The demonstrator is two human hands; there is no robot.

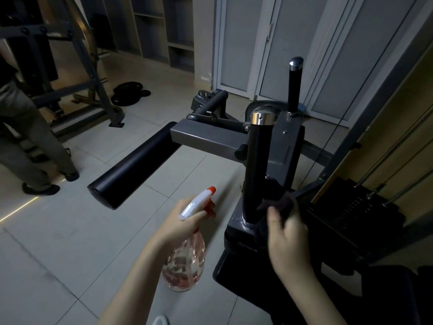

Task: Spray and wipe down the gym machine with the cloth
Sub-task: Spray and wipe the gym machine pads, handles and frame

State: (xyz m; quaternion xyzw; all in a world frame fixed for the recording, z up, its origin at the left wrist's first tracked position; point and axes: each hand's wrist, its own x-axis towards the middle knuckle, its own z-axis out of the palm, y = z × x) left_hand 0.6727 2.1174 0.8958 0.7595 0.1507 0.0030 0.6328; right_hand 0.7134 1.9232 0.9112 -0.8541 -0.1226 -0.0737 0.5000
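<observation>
Tiled floor (70,242) below: left grip (185,222) holds spray bottle (185,263), right grip (289,239) clutches cloth (280,202) against handle (256,165).

Your left hand (185,221) and right hand (288,238) are both bare. Your left forearm (140,277) and right forearm (311,294) are bare too, right down to the bottom frame edge. The right hand is blurred, so finger detail is soft. There's a pale rounded tip (160,321) at the bottom edge between the forearms, maybe your shoe toe, can't tell.
</observation>
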